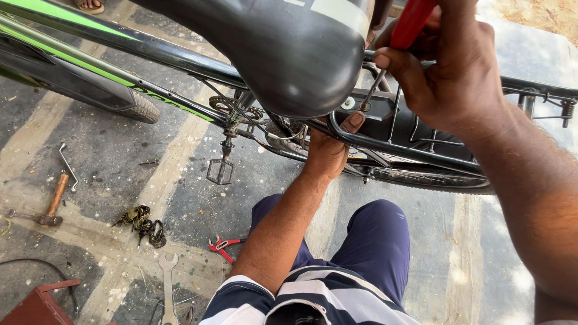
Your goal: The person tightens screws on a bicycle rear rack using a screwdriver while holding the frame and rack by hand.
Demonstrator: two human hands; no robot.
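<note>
Gripping red screwdriver (404, 31) in R hand (451, 72), L hand (328, 150) clamped on rack rail (385, 146); tip may slip off screw (363, 106) just above L fingers if tilted.

The left hand (328, 150) is reaching forward with its arm extended, thumb curled up; the right hand (448, 72) is gripping closed, wrist bent.

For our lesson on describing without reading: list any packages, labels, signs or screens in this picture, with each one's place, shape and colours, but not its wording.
No packages, signs or screens show.
Marking on the saddle: top centre, pale angular patch on black.
Lettering on the bicycle frame: upper left, dark marks along a slanting green and black tube.
Right hand holds a red-handled screwdriver; left hand grips the rear rack.
</note>
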